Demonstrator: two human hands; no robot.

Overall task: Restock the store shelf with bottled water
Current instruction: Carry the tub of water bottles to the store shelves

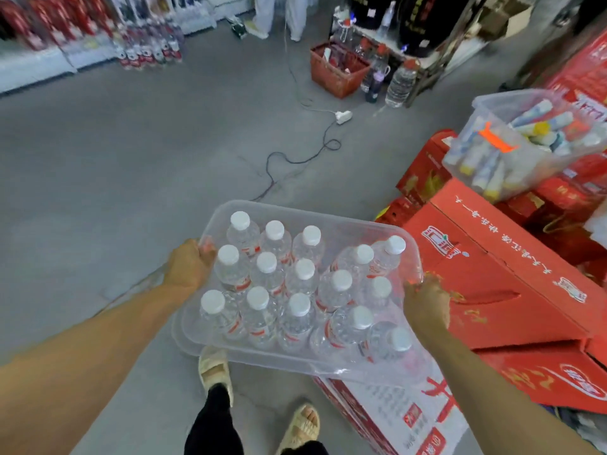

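Person's feet in beige sandals (215, 369) are standing on the grey floor (131, 159), and above them both hands are carrying a clear plastic bin (331, 366) full of upright water bottles (266, 274) with white caps: left hand (189, 262) is gripping the bin's left rim, right hand (427, 300) is gripping its right rim. Just right, red cartons (499, 277) are sitting stacked with a second clear tub (525, 142) of small items on top. Farther off, a power strip (343, 116) with cables is lying on the floor, a red basket (338, 72) is sitting beside large bottles, and shelves (49, 64) of goods are blurring at far left.
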